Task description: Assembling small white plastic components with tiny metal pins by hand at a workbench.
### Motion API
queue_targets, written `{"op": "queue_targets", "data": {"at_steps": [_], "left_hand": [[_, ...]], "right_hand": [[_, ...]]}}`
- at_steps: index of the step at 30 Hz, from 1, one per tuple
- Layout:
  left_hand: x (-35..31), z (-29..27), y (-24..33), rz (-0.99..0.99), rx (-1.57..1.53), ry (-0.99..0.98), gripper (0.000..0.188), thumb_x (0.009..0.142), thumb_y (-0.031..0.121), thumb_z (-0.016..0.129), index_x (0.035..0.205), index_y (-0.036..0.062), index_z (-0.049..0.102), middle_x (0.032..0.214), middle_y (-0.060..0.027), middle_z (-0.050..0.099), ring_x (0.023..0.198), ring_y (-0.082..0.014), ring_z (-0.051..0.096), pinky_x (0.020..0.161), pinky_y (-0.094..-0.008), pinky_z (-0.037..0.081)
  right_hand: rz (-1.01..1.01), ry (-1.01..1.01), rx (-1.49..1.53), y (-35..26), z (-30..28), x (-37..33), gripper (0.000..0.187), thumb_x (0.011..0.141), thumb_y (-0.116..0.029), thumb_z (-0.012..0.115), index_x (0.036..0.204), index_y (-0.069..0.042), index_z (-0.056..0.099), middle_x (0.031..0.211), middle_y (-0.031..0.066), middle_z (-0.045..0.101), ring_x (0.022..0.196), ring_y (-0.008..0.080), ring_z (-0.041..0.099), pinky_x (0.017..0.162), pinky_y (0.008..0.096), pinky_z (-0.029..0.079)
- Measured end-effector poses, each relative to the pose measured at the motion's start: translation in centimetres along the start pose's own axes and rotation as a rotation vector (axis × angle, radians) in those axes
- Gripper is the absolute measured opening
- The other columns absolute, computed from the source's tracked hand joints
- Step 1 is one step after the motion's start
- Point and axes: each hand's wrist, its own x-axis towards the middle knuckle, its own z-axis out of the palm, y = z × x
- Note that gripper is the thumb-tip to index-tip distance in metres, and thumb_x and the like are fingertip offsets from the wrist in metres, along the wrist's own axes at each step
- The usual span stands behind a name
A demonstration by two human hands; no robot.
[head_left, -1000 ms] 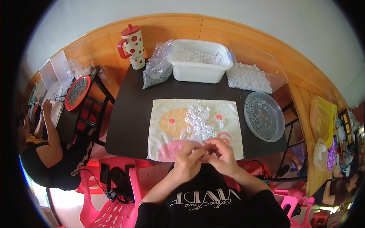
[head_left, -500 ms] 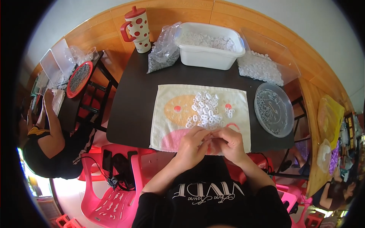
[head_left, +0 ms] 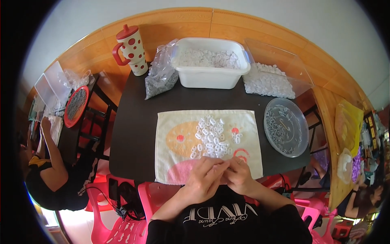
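Working with left hand (head_left: 201, 181) and right hand (head_left: 240, 181) brought together at the near edge of the towel (head_left: 166, 122), tips curled inward and meeting in a pinch. Impossible to make out from this view whether grasping a small piece there or merely pressed together, with any such piece hidden from sight.

Lying on the towel, just beyond both hands: white pieces (head_left: 211, 136), small, oval and holed, loosely heaped around the middle. Set apart on the towel, right of that heap: a small cluster (head_left: 237, 138) of similar pieces.

Judging by such amounts, probably well short of the end. Apparently left: many more white pieces in the white tub (head_left: 209, 78) beyond the towel, and more again in a clear bag (head_left: 269, 84) beyond the towel's far right corner. Also at hand: grey pieces (head_left: 277, 129), thinly scattered in a round clear tray (head_left: 290, 142) right of the towel, with more in a plastic bag (head_left: 161, 81) beyond the far left corner.

Harder to judge what is done: too small to tell finished pieces from waiting ones on the towel, so possibly a supply, possibly output.
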Motion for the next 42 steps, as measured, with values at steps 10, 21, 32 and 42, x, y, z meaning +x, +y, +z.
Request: {"op": "queue_targets", "data": {"at_steps": [10, 21, 32, 42], "left_hand": [[1.4, 1.8, -0.4, 0.043, -0.109, -0.080, 0.053, 0.070, 0.010, 0.080, 0.116, -0.0083, 0.063, 0.124, -0.0195, 0.060, 0.105, -0.0371, 0.059, 0.089, -0.0431, 0.051], [1.3, 2.5, -1.0, 0.033, -0.123, -0.038, 0.051, 0.064, 0.004, 0.080, 0.112, -0.0084, 0.067, 0.117, -0.0179, 0.063, 0.100, -0.0341, 0.062, 0.084, -0.0385, 0.054], [1.2, 2.5, -1.5, -0.057, -0.253, 0.031, 0.064, 0.072, -0.002, 0.079, 0.131, -0.0027, 0.055, 0.125, -0.0202, 0.057, 0.107, -0.0330, 0.060, 0.086, -0.0381, 0.053], [-0.1, 1.4, -1.2, -0.241, -0.365, 0.121, 0.045, 0.075, -0.005, 0.077, 0.118, -0.0021, 0.066, 0.112, -0.0154, 0.063, 0.098, -0.0231, 0.063, 0.078, -0.0302, 0.053]], "right_hand": [[0.066, 0.067, 0.310, 0.9, 0.6, 0.1, 0.021, 0.067, -0.011, 0.074, 0.086, -0.005, 0.068, 0.084, 0.0090, 0.066, 0.079, 0.0319, 0.064, 0.067, 0.0421, 0.049], [0.111, 0.061, 0.264, 1.0, 0.6, -0.1, 0.020, 0.064, -0.008, 0.074, 0.082, -0.004, 0.068, 0.090, 0.0108, 0.069, 0.085, 0.0334, 0.067, 0.072, 0.0438, 0.054], [0.378, 0.085, 0.598, 0.2, -1.1, 1.7, 0.014, 0.076, 0.007, 0.069, 0.090, 0.004, 0.067, 0.090, 0.0096, 0.068, 0.080, 0.0196, 0.065, 0.070, 0.0296, 0.050], [0.568, 0.204, 0.899, -1.4, -2.2, 2.5, 0.008, 0.089, 0.008, 0.063, 0.095, 0.005, 0.066, 0.090, 0.0057, 0.066, 0.080, 0.0090, 0.063, 0.072, 0.0212, 0.051]]}}
